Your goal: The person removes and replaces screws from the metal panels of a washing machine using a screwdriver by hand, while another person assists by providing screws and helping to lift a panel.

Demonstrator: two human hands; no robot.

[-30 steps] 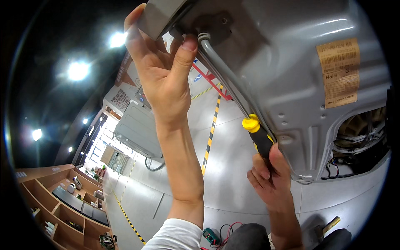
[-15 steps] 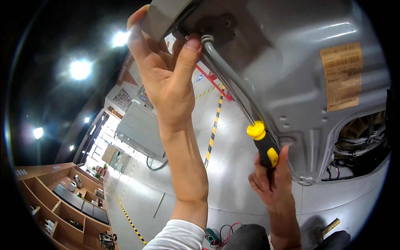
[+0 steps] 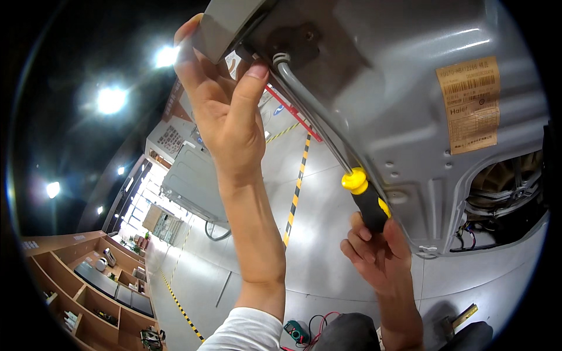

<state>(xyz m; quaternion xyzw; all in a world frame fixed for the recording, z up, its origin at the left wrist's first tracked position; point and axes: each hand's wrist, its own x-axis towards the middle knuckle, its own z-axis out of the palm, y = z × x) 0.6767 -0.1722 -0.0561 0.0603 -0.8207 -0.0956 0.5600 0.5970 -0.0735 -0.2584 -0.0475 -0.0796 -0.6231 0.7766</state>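
Note:
My left hand reaches up to a grey panel at the appliance's upper corner. Its fingers curl round the panel's edge, and the thumb lies beside the end of a screwdriver's shaft. Lower down, my right hand grips the butt of that screwdriver, which has a black and yellow handle. The long metal shaft slants up and left along a grey hose on the appliance's back. The screwdriver's tip is hidden near the left thumb and a dark bracket.
A paper label and an opening with a wheel and wires are on the appliance's back. A green multimeter with leads lies below on the floor. Another grey appliance and wooden shelves stand to the left.
The screwdriver's handle has turned, its yellow patch now farther to the right. My right fingers have shifted on its butt. The hands and appliance sit slightly farther left in view.

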